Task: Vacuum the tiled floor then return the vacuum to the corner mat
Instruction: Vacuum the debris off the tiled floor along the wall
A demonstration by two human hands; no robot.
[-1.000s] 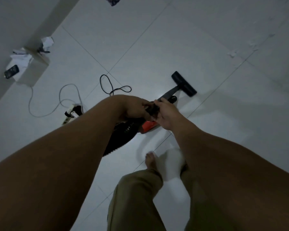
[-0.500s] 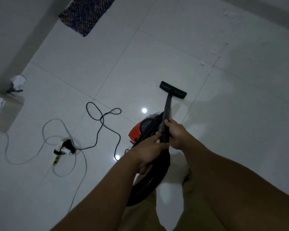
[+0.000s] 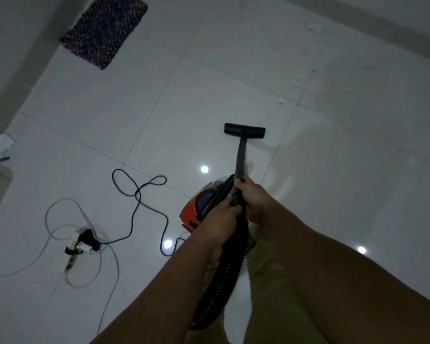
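A red and black canister vacuum (image 3: pixel 193 211) sits on the white tiled floor (image 3: pixel 358 194) just ahead of me. Its black wand (image 3: pixel 241 157) runs forward to a flat black floor nozzle (image 3: pixel 244 131) resting on a tile. My right hand (image 3: pixel 255 199) grips the wand's lower end. My left hand (image 3: pixel 221 219) is closed around the ribbed black hose (image 3: pixel 224 281) just behind it. A dark woven mat (image 3: pixel 104 31) lies in the far left corner by the wall.
A black power cord (image 3: pixel 137 192) loops left of the vacuum to a white power strip (image 3: pixel 78 247) with a tangled white cable (image 3: pixel 60 219). White debris bits (image 3: pixel 299 81) lie along the far tile joints. Crumpled paper (image 3: pixel 1 144) sits at the left edge.
The view has tilted up, revealing the mat. The wand has swung from pointing right to pointing straight ahead, and the nozzle sits farther out. Both hands keep their grip.
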